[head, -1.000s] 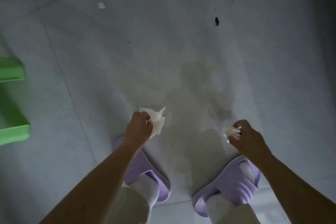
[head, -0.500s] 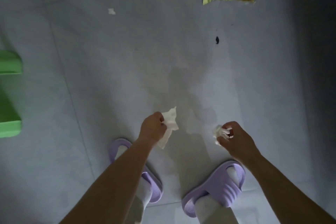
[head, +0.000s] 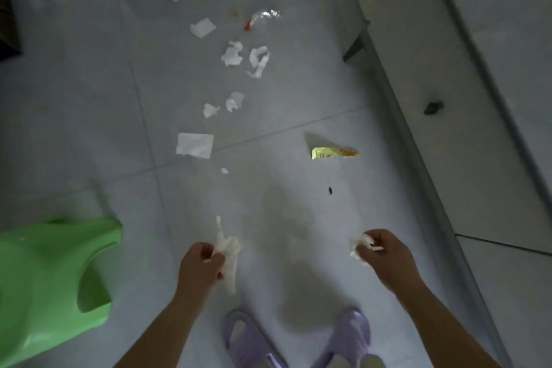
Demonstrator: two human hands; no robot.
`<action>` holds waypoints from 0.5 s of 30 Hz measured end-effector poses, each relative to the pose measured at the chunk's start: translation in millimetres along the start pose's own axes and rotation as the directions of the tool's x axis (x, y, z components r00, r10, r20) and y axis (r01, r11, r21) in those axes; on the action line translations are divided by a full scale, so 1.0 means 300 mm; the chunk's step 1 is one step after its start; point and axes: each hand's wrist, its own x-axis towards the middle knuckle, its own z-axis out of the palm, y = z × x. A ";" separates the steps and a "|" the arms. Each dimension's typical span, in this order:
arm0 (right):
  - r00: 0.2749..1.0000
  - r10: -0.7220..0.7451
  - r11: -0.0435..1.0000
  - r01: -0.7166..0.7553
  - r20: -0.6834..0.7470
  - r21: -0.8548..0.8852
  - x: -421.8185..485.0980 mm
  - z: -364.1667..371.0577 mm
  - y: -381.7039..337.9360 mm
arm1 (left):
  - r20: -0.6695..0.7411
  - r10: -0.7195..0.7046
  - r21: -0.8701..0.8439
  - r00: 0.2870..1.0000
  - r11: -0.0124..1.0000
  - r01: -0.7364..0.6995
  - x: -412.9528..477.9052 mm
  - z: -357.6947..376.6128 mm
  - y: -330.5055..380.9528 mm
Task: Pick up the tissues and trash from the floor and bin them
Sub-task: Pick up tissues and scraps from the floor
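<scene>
Overall dim, with a cool grey-blue cast. Light is soft and diffuse, with no hard highlights on the tiled floor [head: 89, 128]. A broad, soft-edged shadow lies on the floor ahead of the feet. The yellow wrapper [head: 333, 153] throws a faint shadow up and to its left. Small glint on the clear plastic wrapper [head: 264, 15]. Green stool [head: 50, 284] at the left edge is smeared. The long tissue [head: 227, 251] gripped in the left hand [head: 198, 266] is streaked by blur. Grout lines and the white cabinet front [head: 448, 158] bow towards the frame edges. Top-left corner is darkest. Fine detail is low.

No text can be read; the yellow wrapper [head: 325, 153] carries only blurred print.
</scene>
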 end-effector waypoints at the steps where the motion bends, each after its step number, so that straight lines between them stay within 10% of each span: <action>1: 0.999 -0.015 1.000 0.015 -0.029 0.017 0.019 -0.018 -0.049 | -0.012 0.011 -0.009 1.000 1.000 -0.011 0.023 -0.021 0.050; 9: 1.000 -0.021 0.999 0.020 0.022 0.045 0.281 -0.028 -0.281 | -0.029 -0.033 -0.027 0.999 0.999 0.032 0.248 0.004 0.349; 15: 0.968 -0.022 0.943 0.103 0.251 -0.315 0.478 0.006 -0.358 | 0.013 -0.137 0.029 0.991 0.990 0.136 0.305 0.092 0.455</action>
